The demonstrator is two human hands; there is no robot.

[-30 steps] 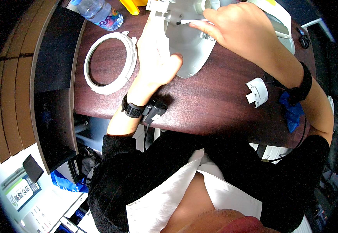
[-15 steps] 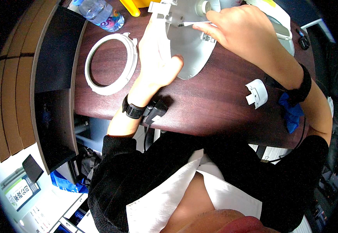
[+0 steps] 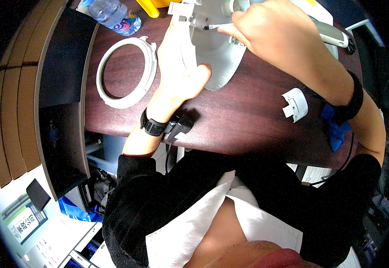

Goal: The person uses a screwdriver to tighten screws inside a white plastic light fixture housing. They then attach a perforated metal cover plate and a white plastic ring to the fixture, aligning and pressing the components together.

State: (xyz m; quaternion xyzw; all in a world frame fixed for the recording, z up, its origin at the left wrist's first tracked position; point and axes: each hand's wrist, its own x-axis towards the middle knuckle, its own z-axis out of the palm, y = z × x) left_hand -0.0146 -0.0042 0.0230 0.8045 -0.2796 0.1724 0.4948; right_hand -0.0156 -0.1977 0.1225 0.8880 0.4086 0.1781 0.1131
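My left hand is wrapped round the left edge of a white curved plastic housing, its thumb bent on the near side. Moulded brackets and small holes show at the housing's far left. In my right hand, thumb and fingers pinch a slim pale tool with a dark tip. That tip reaches inside the housing, close to a small hole; whether it touches cannot be seen. The tool's rear end is hidden by the hand. Left of my left hand, a white plastic ring lies flat on the dark wooden table.
A water bottle lies at the far left beside a yellow object. Right of centre is a small white plastic part, with blue cloth near my right forearm. A white device stands behind my right wrist.
My right hand has shifted slightly up and left with the slim tool, its forearm swinging a little outward. The housing has moved slightly; my left hand keeps its hold.
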